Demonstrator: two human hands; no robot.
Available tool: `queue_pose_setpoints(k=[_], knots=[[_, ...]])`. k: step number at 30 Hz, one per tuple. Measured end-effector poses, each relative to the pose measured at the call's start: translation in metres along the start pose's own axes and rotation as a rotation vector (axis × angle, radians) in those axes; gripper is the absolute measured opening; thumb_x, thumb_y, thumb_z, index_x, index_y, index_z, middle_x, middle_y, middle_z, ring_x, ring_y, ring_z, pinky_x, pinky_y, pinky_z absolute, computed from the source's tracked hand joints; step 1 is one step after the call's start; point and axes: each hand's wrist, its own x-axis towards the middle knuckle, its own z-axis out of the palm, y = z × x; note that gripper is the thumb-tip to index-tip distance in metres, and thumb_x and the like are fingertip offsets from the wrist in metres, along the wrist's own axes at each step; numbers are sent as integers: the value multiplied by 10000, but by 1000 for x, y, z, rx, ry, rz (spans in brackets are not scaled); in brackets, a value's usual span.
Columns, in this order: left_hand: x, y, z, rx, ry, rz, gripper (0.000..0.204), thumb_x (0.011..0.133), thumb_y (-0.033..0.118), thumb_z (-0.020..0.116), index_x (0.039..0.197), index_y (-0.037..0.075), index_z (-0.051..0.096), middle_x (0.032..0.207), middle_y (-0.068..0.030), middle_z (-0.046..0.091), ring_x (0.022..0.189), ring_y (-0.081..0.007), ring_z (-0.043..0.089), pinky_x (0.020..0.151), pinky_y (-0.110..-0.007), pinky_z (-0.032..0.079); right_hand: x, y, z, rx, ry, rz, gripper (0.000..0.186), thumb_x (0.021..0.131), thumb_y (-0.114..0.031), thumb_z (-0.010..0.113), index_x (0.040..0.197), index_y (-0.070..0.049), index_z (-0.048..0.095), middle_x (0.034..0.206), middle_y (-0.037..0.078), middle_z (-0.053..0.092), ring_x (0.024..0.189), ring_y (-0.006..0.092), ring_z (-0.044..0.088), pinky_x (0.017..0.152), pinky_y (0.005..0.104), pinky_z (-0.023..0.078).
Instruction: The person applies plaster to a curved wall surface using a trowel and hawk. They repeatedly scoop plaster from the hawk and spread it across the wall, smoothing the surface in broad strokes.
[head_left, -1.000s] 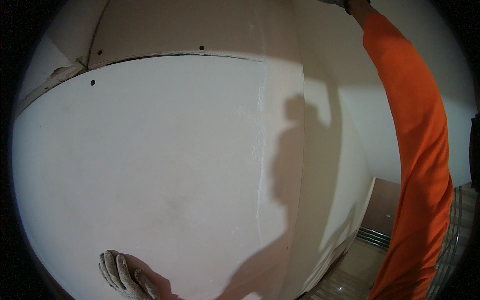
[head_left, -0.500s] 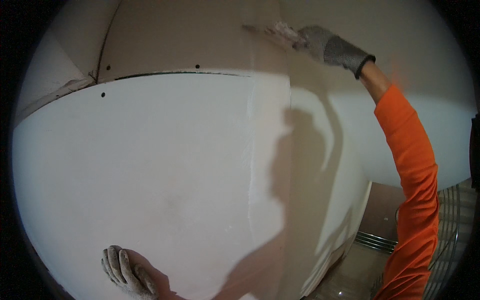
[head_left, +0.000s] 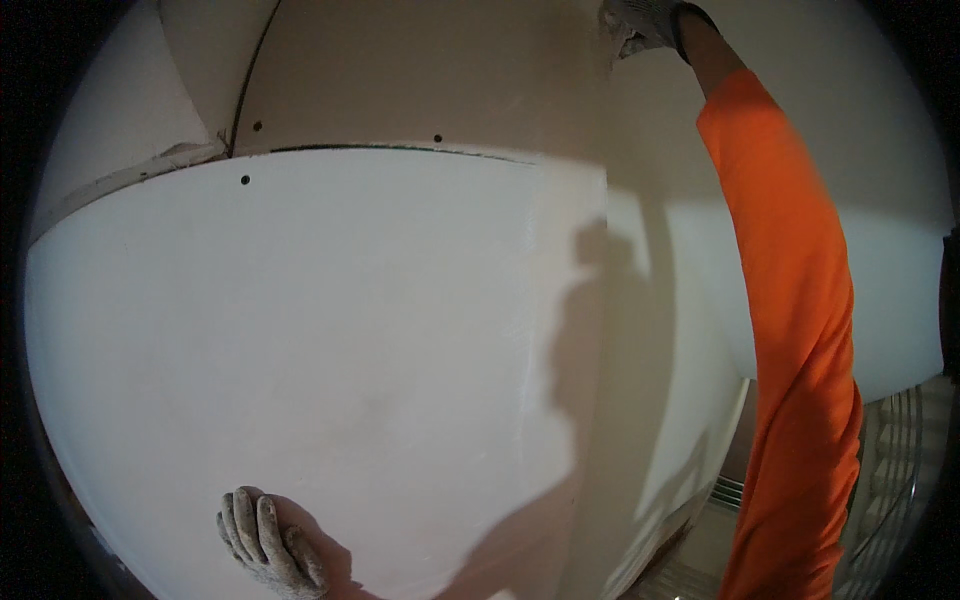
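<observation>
My right hand [head_left: 650,20], in a grey knit glove, reaches high up at the upper edge of the view. Its fingers are closed on a putty knife, which showed more clearly a moment ago and is now mostly cut off or hidden by the hand. Beside it runs a vertical seam on the pale wall board [head_left: 380,290]. Low on the left, my left hand [head_left: 265,540] wears a dusty grey glove. It rests against the board with its fingers stretched out and holds nothing.
A dark horizontal gap [head_left: 375,148] crosses the wall above the board, with a few dark screw heads [head_left: 245,180] around it. My shadow [head_left: 620,330] falls across the wall corner. At lower right are a metal railing [head_left: 890,490] and steps.
My right hand has moved up in the view, to its upper edge, taking the putty knife along. The view has shifted slightly left, while my left hand stays on the board.
</observation>
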Motion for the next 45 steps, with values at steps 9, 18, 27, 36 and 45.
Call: queue_pose_setpoints(k=[9,18,27,36,45], knots=[[3,-22,0,-240,-46,45,407,1029,230,501,1374,32,586,1423,-207,572,1347,-463,487,1128,-612,354,53,-31,35,-340,181,-290,512,1012,-447,543,1388,-100,576,1299,145,659,1183,312,633,1052,428,493],[3,-19,4,-281,-78,36,388,1018,207,533,1355,23,592,1400,-224,579,1327,-474,495,1106,-610,367,60,-41,39,-420,201,-336,505,1011,-440,541,1376,-93,579,1290,151,660,1175,318,634,1043,432,494],[0,-17,7,-151,-43,47,390,1040,186,463,1363,-15,550,1416,-241,549,1367,-462,446,1127,-601,355,53,-34,32,-444,190,-363,498,1011,-434,538,1365,-86,582,1280,158,662,1166,324,635,1034,435,496],[4,-20,1,-231,-52,21,402,1015,227,532,1365,41,599,1422,-201,571,1348,-454,483,1122,-601,354,45,-24,33,-453,152,-367,491,1011,-427,535,1354,-79,586,1271,164,663,1157,330,636,1025,439,497],[0,-15,9,-266,-51,21,403,1012,206,541,1369,26,593,1425,-210,571,1352,-457,484,1133,-594,342,55,-29,33,-480,165,-372,484,1011,-421,533,1342,-72,589,1261,171,665,1148,336,637,1016,443,499]])
